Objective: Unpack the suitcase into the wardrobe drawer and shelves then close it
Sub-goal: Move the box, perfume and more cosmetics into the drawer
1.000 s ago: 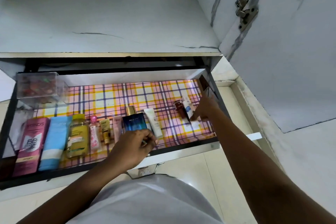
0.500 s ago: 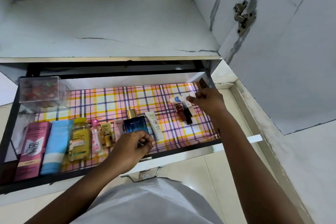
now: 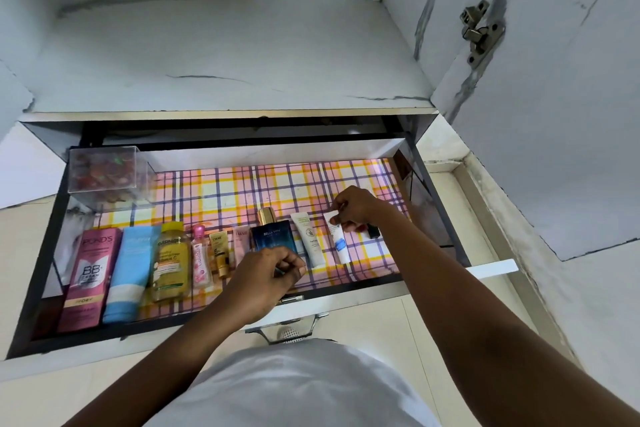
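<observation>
Pinching the top of a small white tube with blue print (image 3: 337, 239), the right hand (image 3: 353, 206) sets it in the open drawer (image 3: 41, 274), just right of a white tube (image 3: 309, 239) and the blue Bella Vita perfume bottle (image 3: 273, 236). The left hand (image 3: 266, 274) hovers at the drawer's front, fingers (image 3: 294, 265) curled around a small thin object I cannot identify.

Open drawer (image 3: 440, 211), plaid liner: toiletries row at frame centre. Right hand (image 3: 353, 206) pinches white-blue tube (image 3: 337, 242). Left hand (image 3: 268, 276), curled, holds small thin item, unclear. Clear box (image 3: 107, 173) upper left.
</observation>
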